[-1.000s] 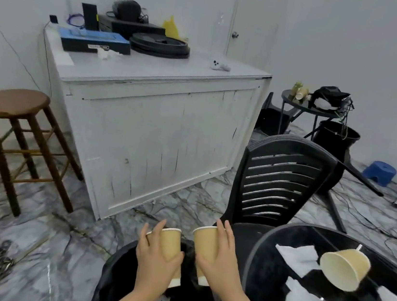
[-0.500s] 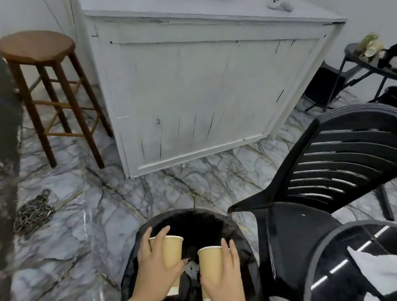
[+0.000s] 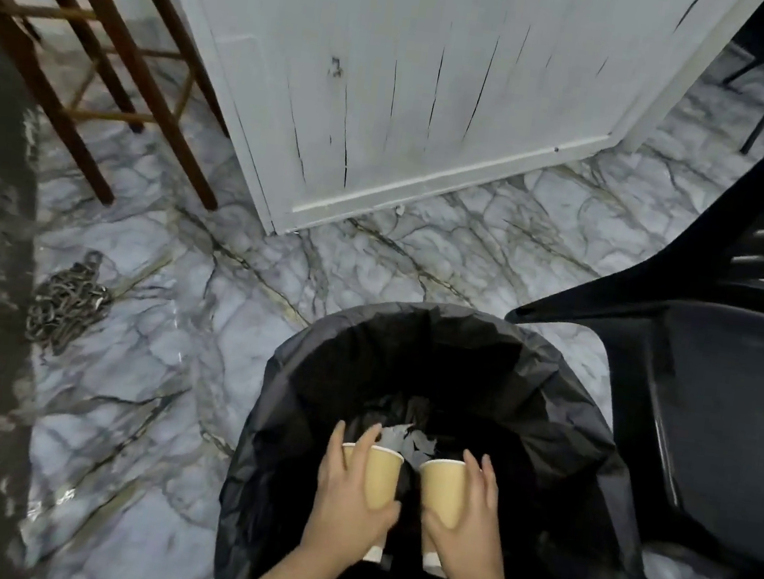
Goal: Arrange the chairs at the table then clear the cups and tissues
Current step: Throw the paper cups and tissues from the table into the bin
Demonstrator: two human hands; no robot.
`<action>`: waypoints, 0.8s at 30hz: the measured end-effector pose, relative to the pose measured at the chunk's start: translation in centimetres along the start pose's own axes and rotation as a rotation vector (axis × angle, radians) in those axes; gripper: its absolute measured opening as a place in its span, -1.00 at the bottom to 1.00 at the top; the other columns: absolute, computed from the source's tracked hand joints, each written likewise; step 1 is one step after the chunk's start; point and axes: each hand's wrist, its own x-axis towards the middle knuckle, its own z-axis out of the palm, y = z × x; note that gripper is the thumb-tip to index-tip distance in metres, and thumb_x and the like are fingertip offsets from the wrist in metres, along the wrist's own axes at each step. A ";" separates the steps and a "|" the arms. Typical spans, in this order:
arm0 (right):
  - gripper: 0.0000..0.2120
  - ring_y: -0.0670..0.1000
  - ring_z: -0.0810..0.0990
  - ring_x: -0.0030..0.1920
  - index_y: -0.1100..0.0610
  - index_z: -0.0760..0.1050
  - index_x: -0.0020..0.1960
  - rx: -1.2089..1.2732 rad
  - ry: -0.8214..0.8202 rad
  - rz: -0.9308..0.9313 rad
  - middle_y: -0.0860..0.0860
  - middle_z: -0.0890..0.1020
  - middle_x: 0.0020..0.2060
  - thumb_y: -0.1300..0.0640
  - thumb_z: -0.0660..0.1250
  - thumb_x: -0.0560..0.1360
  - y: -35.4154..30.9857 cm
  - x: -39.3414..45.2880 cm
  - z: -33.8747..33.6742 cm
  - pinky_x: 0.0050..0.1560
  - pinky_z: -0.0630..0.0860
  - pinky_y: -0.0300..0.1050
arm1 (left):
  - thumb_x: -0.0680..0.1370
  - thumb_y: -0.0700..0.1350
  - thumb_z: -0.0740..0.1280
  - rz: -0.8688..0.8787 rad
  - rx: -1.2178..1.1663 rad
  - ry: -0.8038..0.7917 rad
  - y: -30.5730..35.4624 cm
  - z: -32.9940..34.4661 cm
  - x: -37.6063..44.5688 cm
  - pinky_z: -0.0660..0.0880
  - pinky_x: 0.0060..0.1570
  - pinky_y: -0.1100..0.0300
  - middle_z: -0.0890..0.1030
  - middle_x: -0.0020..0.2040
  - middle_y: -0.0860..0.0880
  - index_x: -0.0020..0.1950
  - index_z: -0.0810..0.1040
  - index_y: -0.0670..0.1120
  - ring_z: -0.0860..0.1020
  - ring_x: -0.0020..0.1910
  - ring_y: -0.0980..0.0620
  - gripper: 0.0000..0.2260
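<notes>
I look straight down into a bin lined with a black bag. My left hand grips a tan paper cup and my right hand grips a second tan paper cup. Both cups stand upright, side by side, held over the bin's opening. Crumpled white tissue lies at the bottom of the bag. A black plastic chair stands right beside the bin. The table is out of view.
A white wooden counter rises ahead. A brown wooden stool stands at the upper left. A heap of metal chain lies on the marble floor left of the bin. A dark strip runs down the left edge.
My view has tilted down and closed in on the bin. Both hands with their cups have moved from in front of the bin to over its opening. The table has left the view.
</notes>
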 end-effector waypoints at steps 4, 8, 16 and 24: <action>-0.10 0.18 -0.05 0.49 -0.02 -0.18 0.49 -0.163 -0.038 0.097 0.08 -0.20 0.51 -0.12 0.36 0.40 1.5 1.4 1.8 0.42 0.14 0.14 | 0.39 0.22 0.34 -0.030 0.086 -0.027 -2.5 1.0 1.4 -0.04 0.47 -0.03 -0.31 0.51 -0.07 0.47 -0.19 0.17 -0.17 0.50 -0.10 -0.14; -0.12 0.15 -0.10 0.50 -0.06 -0.26 0.48 -0.227 -0.072 0.121 0.08 -0.24 0.50 -0.20 0.27 0.44 1.0 1.0 1.7 0.42 0.07 0.17 | 0.44 0.17 0.32 -0.006 0.022 -0.042 -2.8 0.3 1.4 0.03 0.47 -0.02 -0.29 0.52 0.02 0.48 -0.17 0.17 -0.15 0.51 -0.03 -0.19; -0.12 0.07 -0.08 0.51 -0.07 -0.30 0.47 -0.208 -0.065 0.056 0.03 -0.24 0.51 -0.20 0.26 0.44 -5.0 -2.0 -3.4 0.44 0.10 0.10 | 0.45 0.21 0.28 0.078 0.052 -0.006 3.3 -5.2 -1.2 0.04 0.47 -0.05 -0.26 0.52 0.10 0.47 -0.13 0.21 -0.10 0.51 -0.02 -0.25; -0.16 0.00 0.00 0.50 -0.06 -0.21 0.48 -0.078 0.057 -0.094 -0.04 -0.17 0.51 -0.17 0.28 0.45 -13.9 -6.9 -12.5 0.43 0.16 0.01 | 0.48 0.21 0.26 0.234 0.067 0.061 12.4 -13.2 -5.3 -0.01 0.48 -0.03 -0.21 0.53 0.11 0.48 -0.12 0.17 -0.14 0.50 0.07 -0.27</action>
